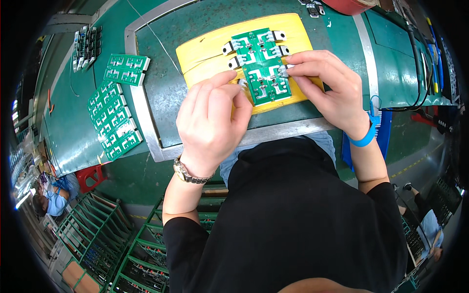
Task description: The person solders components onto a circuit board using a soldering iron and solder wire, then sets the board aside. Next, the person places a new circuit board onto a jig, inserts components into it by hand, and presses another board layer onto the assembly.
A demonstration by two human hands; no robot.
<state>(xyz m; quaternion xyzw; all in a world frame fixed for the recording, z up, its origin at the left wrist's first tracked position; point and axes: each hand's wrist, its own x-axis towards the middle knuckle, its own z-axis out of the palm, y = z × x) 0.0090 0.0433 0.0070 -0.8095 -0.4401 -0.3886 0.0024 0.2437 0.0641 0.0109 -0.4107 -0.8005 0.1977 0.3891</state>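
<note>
A green circuit board [266, 68], made up of joined sections, lies on a yellow pad [205, 49] in front of me. Black transistors [228, 48] with round holes and pale grey lead ends stick out from both its long edges. My left hand [210, 110] is closed at the board's left edge, thumb and fingers around a transistor [242, 83] that they mostly hide. On the opposite edge, my right hand [332, 80] pinches another transistor [284, 71] by its outer end; its pale leads meet the board.
More green boards [110, 119] lie at the left of the bench, one [127, 69] set apart. Behind them is a group of black parts [87, 48]. A red container [349, 6] and loose transistors [312, 9] are at the far side. Green racks [141, 254] stand below; people are at both sides.
</note>
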